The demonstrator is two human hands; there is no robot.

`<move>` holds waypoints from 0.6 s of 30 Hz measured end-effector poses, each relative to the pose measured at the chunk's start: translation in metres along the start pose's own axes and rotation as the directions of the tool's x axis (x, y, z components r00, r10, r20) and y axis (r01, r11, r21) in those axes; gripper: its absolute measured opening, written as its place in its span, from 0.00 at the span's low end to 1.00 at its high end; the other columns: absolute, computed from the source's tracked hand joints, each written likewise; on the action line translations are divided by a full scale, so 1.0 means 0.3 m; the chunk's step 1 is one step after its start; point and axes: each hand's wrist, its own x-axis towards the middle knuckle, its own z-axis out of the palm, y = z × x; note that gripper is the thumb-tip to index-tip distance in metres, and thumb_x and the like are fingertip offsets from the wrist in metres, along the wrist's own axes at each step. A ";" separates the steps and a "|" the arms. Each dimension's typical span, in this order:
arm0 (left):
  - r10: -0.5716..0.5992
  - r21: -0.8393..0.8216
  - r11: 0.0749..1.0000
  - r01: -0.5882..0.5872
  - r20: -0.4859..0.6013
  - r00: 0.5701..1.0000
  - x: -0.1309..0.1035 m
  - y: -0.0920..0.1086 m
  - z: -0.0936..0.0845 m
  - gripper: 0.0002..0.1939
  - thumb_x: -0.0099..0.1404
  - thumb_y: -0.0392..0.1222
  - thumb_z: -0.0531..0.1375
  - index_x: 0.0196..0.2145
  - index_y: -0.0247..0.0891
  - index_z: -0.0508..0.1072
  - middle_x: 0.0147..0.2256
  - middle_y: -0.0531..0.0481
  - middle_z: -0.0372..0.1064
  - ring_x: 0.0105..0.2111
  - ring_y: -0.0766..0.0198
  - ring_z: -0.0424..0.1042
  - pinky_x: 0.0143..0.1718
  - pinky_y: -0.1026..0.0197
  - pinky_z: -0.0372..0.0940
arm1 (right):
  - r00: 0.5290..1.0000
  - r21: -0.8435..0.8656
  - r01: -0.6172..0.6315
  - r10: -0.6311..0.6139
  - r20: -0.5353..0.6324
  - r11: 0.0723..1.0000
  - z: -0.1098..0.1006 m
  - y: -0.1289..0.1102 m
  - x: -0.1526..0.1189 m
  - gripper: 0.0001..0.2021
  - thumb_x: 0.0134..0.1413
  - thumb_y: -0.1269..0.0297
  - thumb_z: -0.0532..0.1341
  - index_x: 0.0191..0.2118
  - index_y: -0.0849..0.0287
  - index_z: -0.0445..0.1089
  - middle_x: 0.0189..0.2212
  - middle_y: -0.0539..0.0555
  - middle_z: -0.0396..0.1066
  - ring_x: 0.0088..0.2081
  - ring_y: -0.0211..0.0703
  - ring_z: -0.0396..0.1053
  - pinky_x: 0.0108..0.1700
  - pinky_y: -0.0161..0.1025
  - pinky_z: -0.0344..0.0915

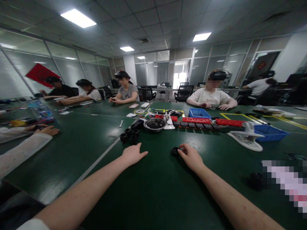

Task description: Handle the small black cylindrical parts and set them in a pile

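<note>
Over the green tabletop [153,179] my left hand [134,154] reaches forward, thumb out to the right and apart from the fingers. Just beyond it stands a cluster of several black cylindrical parts [130,135]; whether my fingertips touch them I cannot tell. My right hand [192,156] has its thumb and fingers on a small, round black part [176,150], which sits low at the table surface. The part resembles a ring or cap, but its exact kind is unclear. No object shows in my left palm, which faces down.
Ahead lie a round metal dish [154,128], red strips [196,120], a blue bin [199,112] and a second blue bin [271,132]. A white clamp-like stand [247,137] is at right, a wrench [121,123] at left. A co-worker's hand [49,130] rests at far left.
</note>
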 end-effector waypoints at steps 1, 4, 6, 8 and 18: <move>0.003 0.006 1.000 -0.003 -0.006 1.000 0.000 0.001 -0.004 0.36 0.59 0.62 0.48 0.58 0.37 0.52 0.45 0.39 0.67 0.41 0.51 0.69 0.34 0.59 0.64 | 1.000 0.002 0.001 -0.001 0.001 1.000 0.000 0.000 0.001 0.09 0.50 0.59 0.55 0.37 0.56 0.66 0.26 0.50 0.68 0.26 0.41 0.65 0.24 0.34 0.54; -0.023 0.034 0.999 0.024 -0.029 0.999 0.008 0.004 -0.014 0.37 0.61 0.61 0.46 0.60 0.34 0.47 0.42 0.36 0.68 0.39 0.49 0.69 0.32 0.57 0.64 | 1.000 0.006 0.005 -0.005 -0.005 1.000 0.001 0.001 0.000 0.09 0.50 0.60 0.55 0.37 0.56 0.66 0.25 0.50 0.68 0.26 0.41 0.65 0.24 0.34 0.55; -0.033 0.054 0.998 0.034 -0.030 0.999 0.012 0.007 -0.017 0.37 0.61 0.61 0.47 0.59 0.31 0.47 0.40 0.35 0.69 0.38 0.48 0.69 0.31 0.57 0.64 | 1.000 0.012 0.011 -0.010 -0.019 1.000 0.002 0.004 -0.002 0.10 0.51 0.59 0.54 0.37 0.56 0.66 0.25 0.50 0.68 0.26 0.41 0.66 0.24 0.34 0.55; -0.012 0.068 0.998 0.014 -0.021 1.000 0.006 0.014 -0.015 0.39 0.60 0.60 0.48 0.59 0.30 0.47 0.36 0.36 0.70 0.35 0.49 0.70 0.30 0.57 0.64 | 0.999 0.022 0.022 -0.021 -0.043 1.000 0.005 0.006 -0.002 0.10 0.51 0.58 0.54 0.37 0.56 0.67 0.24 0.49 0.69 0.26 0.41 0.66 0.24 0.34 0.56; 0.408 0.007 0.912 -0.411 -0.125 0.904 -0.082 0.220 0.001 0.33 0.60 0.58 0.51 0.58 0.43 0.49 0.42 0.47 0.66 0.41 0.56 0.66 0.37 0.61 0.62 | 0.944 0.052 0.128 -0.105 -0.311 0.990 -0.021 0.004 -0.001 0.25 0.57 0.56 0.42 0.14 0.56 0.61 0.18 0.51 0.67 0.30 0.44 0.67 0.45 0.46 0.57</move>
